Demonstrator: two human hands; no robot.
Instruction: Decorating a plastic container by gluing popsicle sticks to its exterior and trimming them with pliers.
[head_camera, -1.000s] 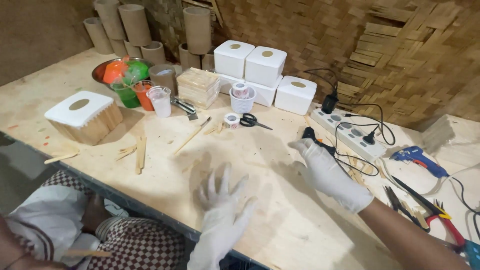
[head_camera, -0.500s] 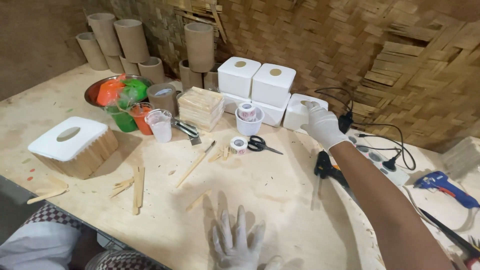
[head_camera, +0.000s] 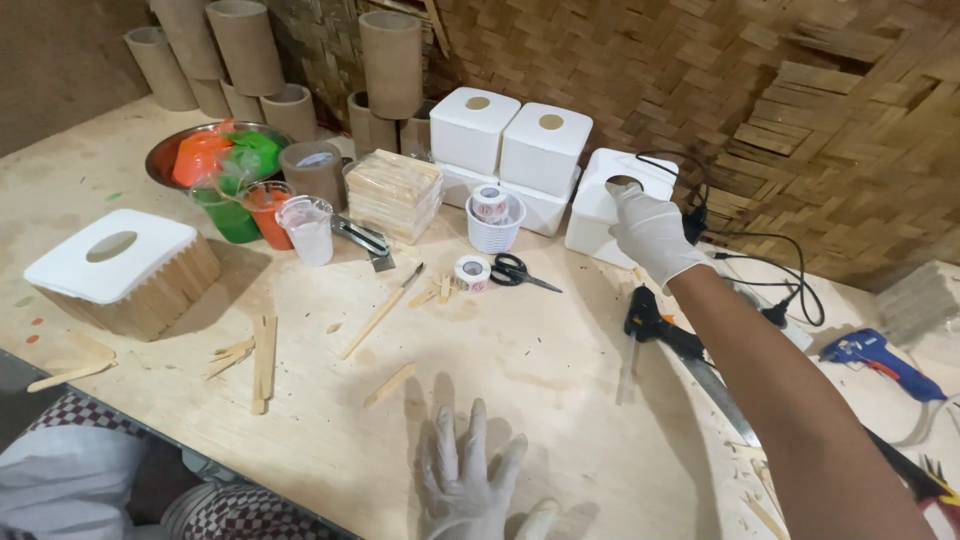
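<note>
White foam box (head_camera: 612, 210) with a round hole on top sits at the far side of the wooden table (head_camera: 560, 400), right of two stacked white boxes (head_camera: 510, 150). The right hand (head_camera: 652, 232) (in a white glove) reaches out to it and touches its top by the hole, fingers curled over the edge. I cannot tell if it grips tight. The left hand (head_camera: 468, 485) lies flat on the table close to the body, fingers spread wide, holding nothing, well apart from the box. A small white basket (head_camera: 495, 222) has a tape roll (head_camera: 489, 200) in it. A metal bowl (head_camera: 215, 155) holds orange and green bags. Plastic cups (head_camera: 270, 212) stand beside it, one green, one orange, one clear.
</note>
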